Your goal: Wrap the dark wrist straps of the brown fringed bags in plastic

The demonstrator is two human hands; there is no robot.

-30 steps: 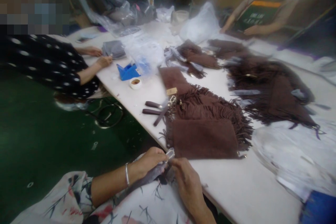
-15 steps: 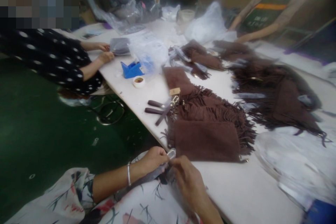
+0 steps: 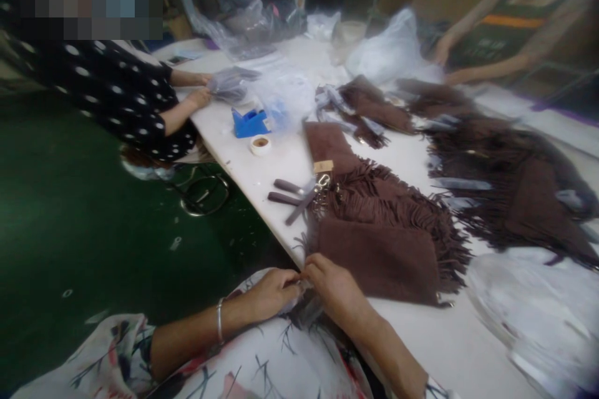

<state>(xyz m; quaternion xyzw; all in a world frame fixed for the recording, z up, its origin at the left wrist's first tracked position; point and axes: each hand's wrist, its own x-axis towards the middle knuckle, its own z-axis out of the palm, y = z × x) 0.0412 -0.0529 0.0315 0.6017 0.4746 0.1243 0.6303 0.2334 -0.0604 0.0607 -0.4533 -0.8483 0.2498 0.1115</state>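
At the table's near edge, my left hand (image 3: 274, 292) and my right hand (image 3: 336, 290) meet with fingertips pinched together. Between them is a crumpled clear plastic wrapper (image 3: 306, 308) with something dark under it, mostly hidden by my fingers. Just beyond my right hand lies a flat brown suede-like pouch (image 3: 379, 259) with a metal clasp at its corner. Brown fringed pieces (image 3: 393, 199) are stacked behind it. Dark wrist straps (image 3: 285, 197) with metal clips (image 3: 322, 184) rest at their left side, beside a tan tag (image 3: 323, 166).
Farther up the white table (image 3: 234, 156) stand a blue tape dispenser (image 3: 249, 124) and a tape roll (image 3: 260, 144). More fringed brown bags (image 3: 515, 168) and clear plastic bags (image 3: 538, 305) are on the right. Two co-workers' hands (image 3: 199, 96) (image 3: 444, 56) work across the table.
My right hand has come up over the plastic, closer to my left fingertips, and the clear tip that stuck up is now covered. The view has shifted slightly.
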